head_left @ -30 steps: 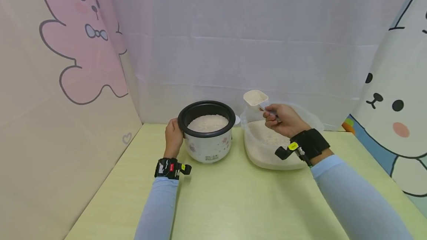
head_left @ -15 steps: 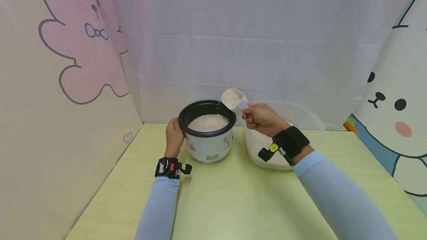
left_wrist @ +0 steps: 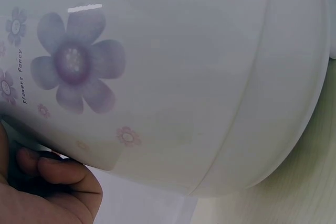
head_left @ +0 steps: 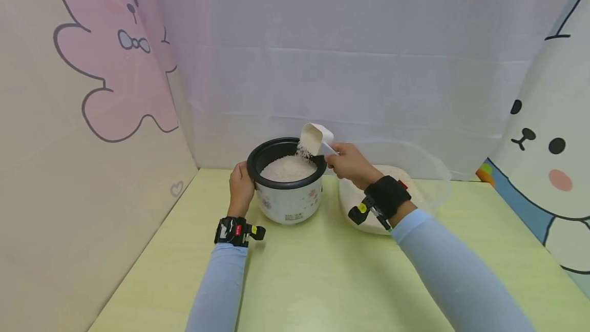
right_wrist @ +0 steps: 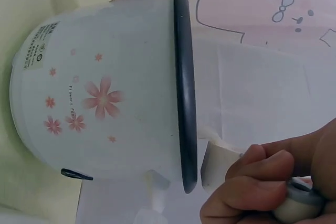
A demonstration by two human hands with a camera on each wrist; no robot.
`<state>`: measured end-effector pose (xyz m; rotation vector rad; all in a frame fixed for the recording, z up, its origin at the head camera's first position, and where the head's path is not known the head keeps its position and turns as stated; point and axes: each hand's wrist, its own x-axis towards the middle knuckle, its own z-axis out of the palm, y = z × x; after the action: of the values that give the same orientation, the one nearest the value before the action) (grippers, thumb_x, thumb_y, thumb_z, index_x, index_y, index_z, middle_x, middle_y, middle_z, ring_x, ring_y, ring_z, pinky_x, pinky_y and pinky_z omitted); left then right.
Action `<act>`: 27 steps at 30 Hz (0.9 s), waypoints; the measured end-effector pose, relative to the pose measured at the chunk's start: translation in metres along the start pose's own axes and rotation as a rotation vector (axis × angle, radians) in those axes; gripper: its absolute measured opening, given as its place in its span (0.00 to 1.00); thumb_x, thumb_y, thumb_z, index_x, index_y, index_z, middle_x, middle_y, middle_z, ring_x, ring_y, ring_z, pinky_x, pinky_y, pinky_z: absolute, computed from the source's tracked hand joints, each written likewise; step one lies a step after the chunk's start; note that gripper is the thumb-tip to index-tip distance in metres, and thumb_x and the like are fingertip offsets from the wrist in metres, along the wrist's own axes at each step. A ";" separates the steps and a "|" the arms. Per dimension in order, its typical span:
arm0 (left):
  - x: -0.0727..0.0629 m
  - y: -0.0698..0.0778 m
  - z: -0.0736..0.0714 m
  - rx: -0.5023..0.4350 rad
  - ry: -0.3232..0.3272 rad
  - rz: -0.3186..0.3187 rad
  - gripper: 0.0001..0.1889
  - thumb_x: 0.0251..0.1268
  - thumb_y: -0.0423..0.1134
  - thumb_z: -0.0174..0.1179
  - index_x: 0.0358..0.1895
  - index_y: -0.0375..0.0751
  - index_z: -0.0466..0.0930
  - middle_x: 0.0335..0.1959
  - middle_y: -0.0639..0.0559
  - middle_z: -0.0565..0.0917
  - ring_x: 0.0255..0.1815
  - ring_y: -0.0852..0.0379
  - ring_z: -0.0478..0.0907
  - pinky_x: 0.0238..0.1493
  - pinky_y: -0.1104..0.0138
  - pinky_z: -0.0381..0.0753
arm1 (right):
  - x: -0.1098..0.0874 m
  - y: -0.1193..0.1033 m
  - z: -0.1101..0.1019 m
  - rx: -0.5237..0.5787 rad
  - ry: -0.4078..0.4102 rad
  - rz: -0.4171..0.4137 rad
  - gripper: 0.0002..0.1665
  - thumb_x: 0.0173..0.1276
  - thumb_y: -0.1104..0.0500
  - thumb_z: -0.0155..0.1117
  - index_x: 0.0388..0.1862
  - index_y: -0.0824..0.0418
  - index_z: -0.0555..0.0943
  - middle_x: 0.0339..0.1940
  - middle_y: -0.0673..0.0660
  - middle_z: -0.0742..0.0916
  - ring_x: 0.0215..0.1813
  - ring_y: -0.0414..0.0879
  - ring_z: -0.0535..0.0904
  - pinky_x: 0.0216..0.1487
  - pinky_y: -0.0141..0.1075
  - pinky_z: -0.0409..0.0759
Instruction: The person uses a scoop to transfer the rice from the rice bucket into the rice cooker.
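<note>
A white rice cooker with a black rim and printed flowers stands on the table, rice inside it. My left hand holds its left side; curled fingers show by the handle in the left wrist view. Above the cooker's right rim, my right hand grips a white measuring scoop by its handle. The scoop is tilted left, and rice grains fall from it into the cooker. In the right wrist view the scoop hangs beside the dark rim, partly hidden by my fingers.
Right of the cooker sits a clear plastic tub of rice, partly behind my right wrist. The light green table ends at a pale curtain. Printed cloth walls stand on both sides.
My right hand has carried the full scoop left from over the tub to the cooker and tipped it, so rice now pours. The left hand stays on the cooker.
</note>
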<state>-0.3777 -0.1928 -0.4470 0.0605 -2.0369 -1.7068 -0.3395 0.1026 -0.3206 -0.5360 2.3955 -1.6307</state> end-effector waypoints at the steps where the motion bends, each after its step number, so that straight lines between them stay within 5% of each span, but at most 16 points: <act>1: 0.000 0.000 0.000 0.000 0.001 -0.002 0.19 0.84 0.44 0.39 0.50 0.34 0.77 0.31 0.47 0.74 0.26 0.55 0.72 0.29 0.68 0.72 | 0.001 0.000 0.002 -0.040 0.011 -0.016 0.25 0.83 0.63 0.43 0.73 0.72 0.65 0.31 0.56 0.71 0.25 0.43 0.55 0.32 0.38 0.59; 5: 0.000 0.000 0.001 0.001 -0.003 -0.007 0.20 0.84 0.44 0.39 0.51 0.33 0.77 0.31 0.47 0.74 0.26 0.55 0.72 0.29 0.67 0.72 | 0.003 -0.002 0.009 -0.136 0.027 -0.062 0.21 0.82 0.64 0.44 0.67 0.73 0.70 0.29 0.56 0.71 0.24 0.45 0.55 0.32 0.38 0.59; 13: 0.001 0.001 0.000 0.002 0.002 -0.003 0.19 0.84 0.43 0.39 0.51 0.33 0.77 0.31 0.46 0.74 0.26 0.55 0.72 0.29 0.67 0.72 | 0.007 -0.004 0.019 -0.124 0.029 -0.066 0.26 0.82 0.62 0.46 0.75 0.69 0.67 0.35 0.62 0.76 0.20 0.42 0.55 0.29 0.36 0.60; 20: 0.002 0.000 0.000 -0.001 0.000 -0.001 0.19 0.83 0.43 0.39 0.51 0.33 0.77 0.31 0.46 0.74 0.26 0.55 0.72 0.29 0.66 0.72 | 0.004 -0.005 0.026 -0.227 0.018 -0.134 0.25 0.81 0.64 0.47 0.74 0.66 0.70 0.32 0.59 0.76 0.22 0.44 0.61 0.27 0.36 0.63; 27: 0.001 -0.001 0.000 0.007 0.001 -0.005 0.19 0.85 0.44 0.38 0.49 0.33 0.76 0.30 0.47 0.73 0.26 0.55 0.72 0.29 0.67 0.72 | 0.000 -0.003 0.030 -0.345 0.013 -0.212 0.27 0.81 0.63 0.47 0.76 0.67 0.66 0.47 0.68 0.81 0.22 0.45 0.67 0.27 0.37 0.68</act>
<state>-0.3786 -0.1935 -0.4473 0.0688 -2.0443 -1.7022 -0.3281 0.0757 -0.3292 -0.8644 2.7266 -1.2950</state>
